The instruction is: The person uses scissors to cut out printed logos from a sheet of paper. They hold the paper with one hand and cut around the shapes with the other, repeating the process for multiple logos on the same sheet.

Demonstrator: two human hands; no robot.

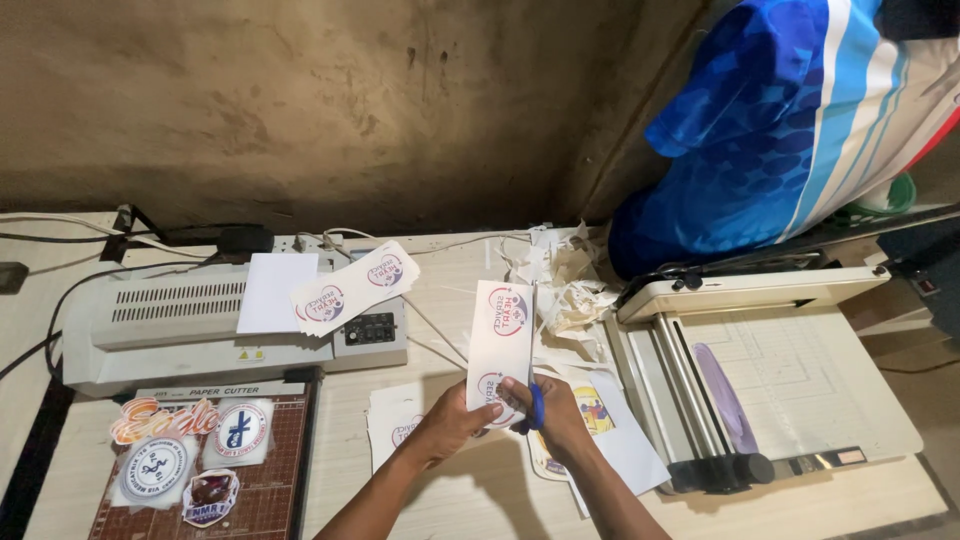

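Gripping a printed sticker strip [499, 345] (two round logos), the left hand [452, 424] is steadying it while the right hand [556, 412] is clasping blue-handled scissors [536, 407].

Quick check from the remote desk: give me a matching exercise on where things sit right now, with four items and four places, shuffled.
Things:
1. printed strip
2. blue-handled scissors
3. laminator
4. paper scraps

Places:
A. at the table's far edge, by the wall
B. in the right hand
C. at the left, with white sheets lying on top
D. held upright by the left hand

Pairs: 1-D, 2-B, 3-C, 4-A
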